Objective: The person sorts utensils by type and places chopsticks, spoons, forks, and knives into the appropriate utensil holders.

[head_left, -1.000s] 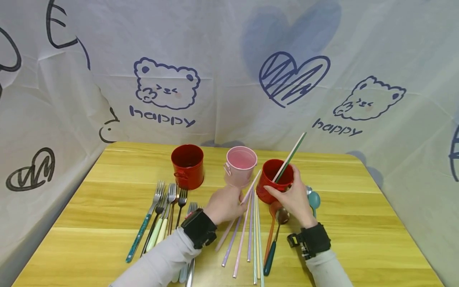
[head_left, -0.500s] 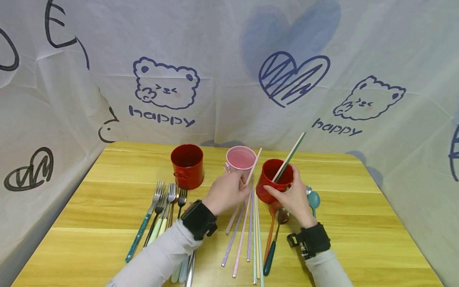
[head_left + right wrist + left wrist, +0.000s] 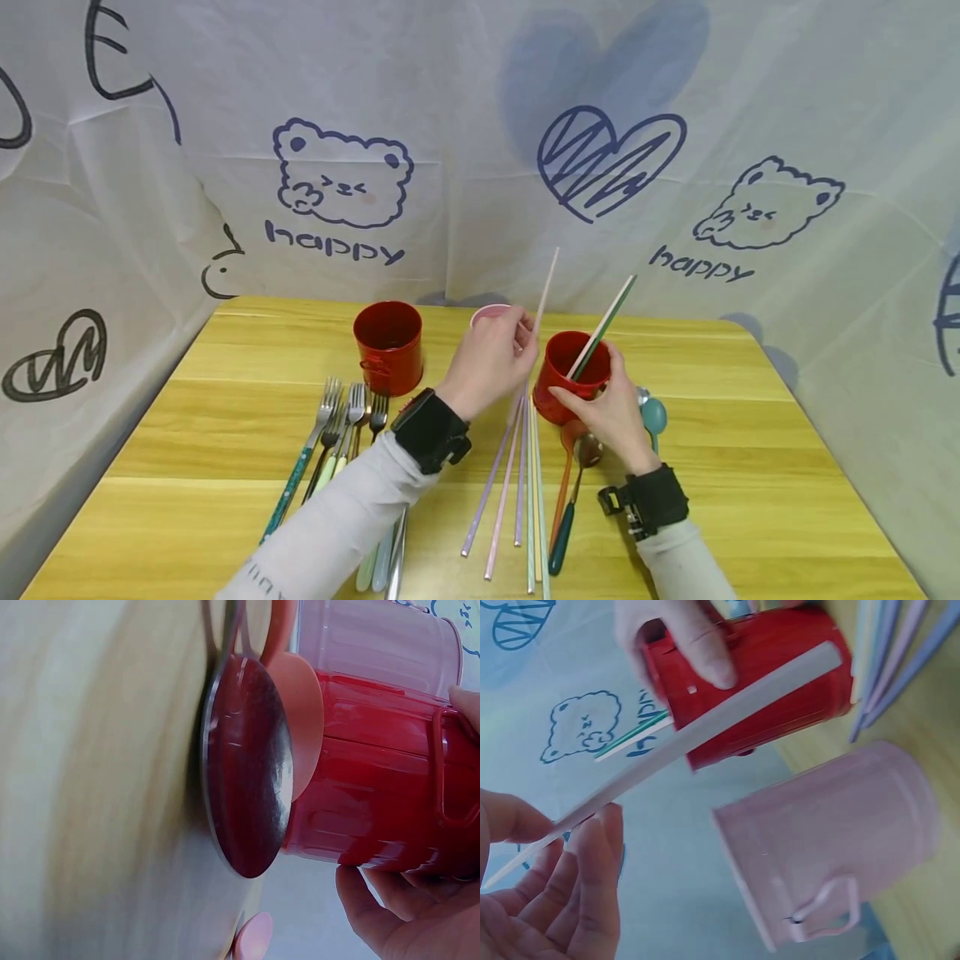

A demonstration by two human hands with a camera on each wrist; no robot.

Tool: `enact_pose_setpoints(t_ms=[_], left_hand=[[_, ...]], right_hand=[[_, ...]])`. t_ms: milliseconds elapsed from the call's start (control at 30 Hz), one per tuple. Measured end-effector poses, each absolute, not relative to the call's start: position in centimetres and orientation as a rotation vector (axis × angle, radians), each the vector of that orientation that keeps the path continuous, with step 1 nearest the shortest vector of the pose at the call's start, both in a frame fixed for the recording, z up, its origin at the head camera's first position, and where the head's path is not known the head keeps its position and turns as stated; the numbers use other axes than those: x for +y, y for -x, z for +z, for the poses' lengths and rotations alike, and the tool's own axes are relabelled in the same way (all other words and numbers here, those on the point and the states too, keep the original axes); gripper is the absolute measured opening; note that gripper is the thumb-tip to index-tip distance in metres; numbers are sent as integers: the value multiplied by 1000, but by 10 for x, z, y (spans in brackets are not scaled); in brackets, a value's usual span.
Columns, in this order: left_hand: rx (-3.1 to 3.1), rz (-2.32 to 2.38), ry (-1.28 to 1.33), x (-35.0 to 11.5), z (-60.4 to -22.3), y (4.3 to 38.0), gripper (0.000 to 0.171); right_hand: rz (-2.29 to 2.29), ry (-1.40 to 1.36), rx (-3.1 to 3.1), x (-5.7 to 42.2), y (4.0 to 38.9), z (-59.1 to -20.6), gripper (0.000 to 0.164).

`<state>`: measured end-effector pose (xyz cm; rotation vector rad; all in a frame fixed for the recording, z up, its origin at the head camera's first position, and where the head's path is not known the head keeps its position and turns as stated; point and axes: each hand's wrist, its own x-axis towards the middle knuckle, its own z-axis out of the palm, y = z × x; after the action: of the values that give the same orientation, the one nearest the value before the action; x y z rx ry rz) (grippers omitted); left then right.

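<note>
Left hand (image 3: 486, 357) has its fingers pinched on a pale pink chopstick (image 3: 547, 287), tilted and poking up past them. Right hand (image 3: 609, 415) has thumb and fingers clamped round a red bucket (image 3: 551, 402), with a white chopstick (image 3: 602, 326) and a green chopstick (image 3: 609, 324) leaning out above them. Pink bucket (image 3: 825, 840)'s just behind the left fingers; loose chopsticks (image 3: 498, 517) lie nearer the viewer than those, on the counter (image 3: 735, 500).

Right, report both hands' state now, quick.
Left hand: holding a pale pink chopstick, pinched between thumb and fingers.
Right hand: holding the red bucket with chopsticks leaning inside.
</note>
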<state>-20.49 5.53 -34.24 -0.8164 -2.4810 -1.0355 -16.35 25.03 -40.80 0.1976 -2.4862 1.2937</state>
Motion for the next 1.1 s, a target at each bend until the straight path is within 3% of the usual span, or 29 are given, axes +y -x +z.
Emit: enact_pose_setpoints(t_ms=[500,1100], left_hand=[[-2234,-1149,885,78,-306,211,16],[-2423,-1056,901,101,-328,214,14]], right_hand=[[1252,-205,-2508,270,182,-441,91],[1224,-219,-2520,269,182,-440,91]])
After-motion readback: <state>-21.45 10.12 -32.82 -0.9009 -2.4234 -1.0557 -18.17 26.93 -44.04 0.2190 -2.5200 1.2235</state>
